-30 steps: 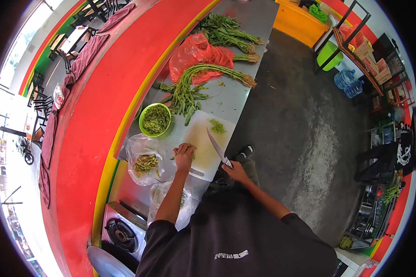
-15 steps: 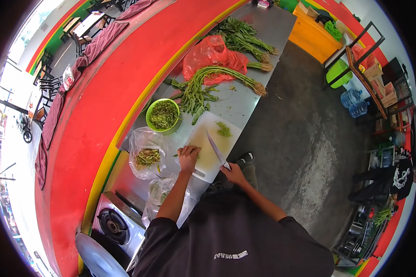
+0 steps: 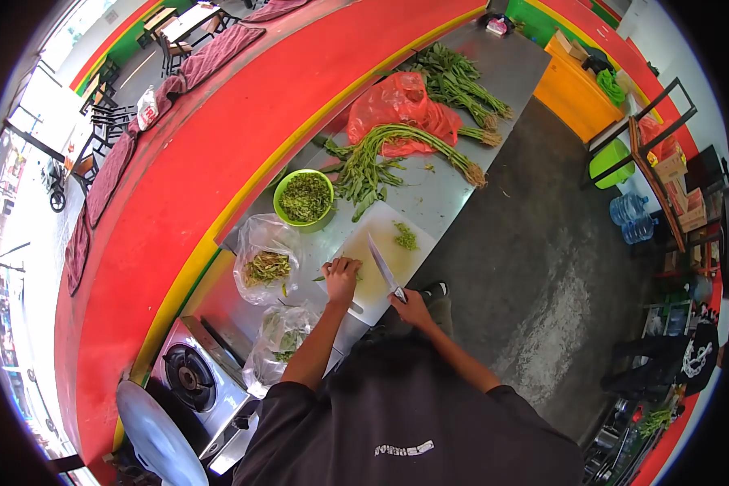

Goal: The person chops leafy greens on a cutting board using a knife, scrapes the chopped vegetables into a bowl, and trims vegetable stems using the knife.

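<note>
My right hand (image 3: 411, 306) is closed round the handle of a long knife (image 3: 385, 268), its blade over the white cutting board (image 3: 373, 304). At the board's left edge my left hand (image 3: 341, 278) has its fingers bent down over some green stems, mostly hidden beneath them. A small heap of chopped greens (image 3: 405, 236) lies near the board's far corner. Beyond the board, a bundle of long-stemmed greens (image 3: 364, 172) with roots rests on the metal counter (image 3: 445, 185). A green bowl (image 3: 280, 212) of chopped greens stands to the left.
A red plastic bag (image 3: 389, 104) and more greens (image 3: 454, 77) lie at the counter's far end. Nearer are a clear bag (image 3: 287, 235) of stem pieces, another clear bag (image 3: 259, 368) and a gas stove (image 3: 189, 377). A red ledge (image 3: 162, 190) runs along the left.
The view has turned, so the counter and its contents appear shifted right and more of the stove shows. Both hands keep nearly the same place relative to the board.
</note>
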### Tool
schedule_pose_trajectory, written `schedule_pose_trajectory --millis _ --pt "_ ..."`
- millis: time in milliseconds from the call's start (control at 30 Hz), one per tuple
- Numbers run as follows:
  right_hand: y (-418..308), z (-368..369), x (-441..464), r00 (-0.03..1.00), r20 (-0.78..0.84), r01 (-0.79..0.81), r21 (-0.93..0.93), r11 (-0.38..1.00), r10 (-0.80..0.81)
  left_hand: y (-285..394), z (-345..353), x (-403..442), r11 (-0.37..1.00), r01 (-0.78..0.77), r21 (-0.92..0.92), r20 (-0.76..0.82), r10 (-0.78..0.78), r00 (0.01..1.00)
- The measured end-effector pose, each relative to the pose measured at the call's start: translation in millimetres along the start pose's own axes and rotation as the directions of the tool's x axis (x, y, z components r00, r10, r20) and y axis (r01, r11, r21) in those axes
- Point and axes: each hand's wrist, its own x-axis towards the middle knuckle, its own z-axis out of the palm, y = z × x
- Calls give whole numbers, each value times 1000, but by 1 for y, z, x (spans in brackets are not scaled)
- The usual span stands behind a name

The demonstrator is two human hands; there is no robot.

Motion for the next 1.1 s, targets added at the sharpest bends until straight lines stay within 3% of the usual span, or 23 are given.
schedule_pose_trajectory --millis 200,267,333,400,433,500,600,633,767,933,1000,1033,1067,1100 --pt "-10 -13 19 997 -10 71 4 997 -71 3 -3 -6 997 -57 -42 84 60 995" --pt "-11 -19 22 995 -28 92 29 995 -91 8 -9 -7 972 -43 -233 118 72 990" --pt "-9 -25 23 996 -46 78 5 997 -77 16 -17 -6 967 -26 -253 112 56 992" --pt "-6 -29 21 996 -62 63 23 998 -61 21 -24 -4 905 205 -372 64 -196 979" --pt "-4 -31 19 996 -71 48 37 998 -46 21 -26 -1 905 204 -373 68 -192 979" --pt "-1 -31 12 997 -80 19 78 997 -12 15 -32 5 587 557 -587 167 -586 793" --pt "7 -29 2 996 -75 -36 147 989 47 -14 -12 -2 662 559 -499 95 -599 795" --pt "11 -27 -1 994 -72 -64 178 982 78 -17 -8 -2 606 610 -511 139 -642 754" --pt "20 -20 -12 994 -71 -68 154 986 80 -13 -2 0 613 630 -476 87 -680 728" --pt "17 -19 -15 995 -78 -47 97 994 55 20 -29 9 565 587 -580 200 -600 775" --pt "17 -18 -12 993 -82 -73 97 993 81 34 -35 3 726 288 -625 125 -271 954" --pt "13 -17 -11 991 -82 -95 98 991 104 41 -44 2 743 250 -620 211 -149 966" --pt "8 -18 -11 990 -83 -102 96 990 111 48 -53 1 740 256 -622 217 -151 964" --pt "-6 -19 -12 988 -25 -146 151 978 151 55 -60 -1 835 96 -543 191 11 982"
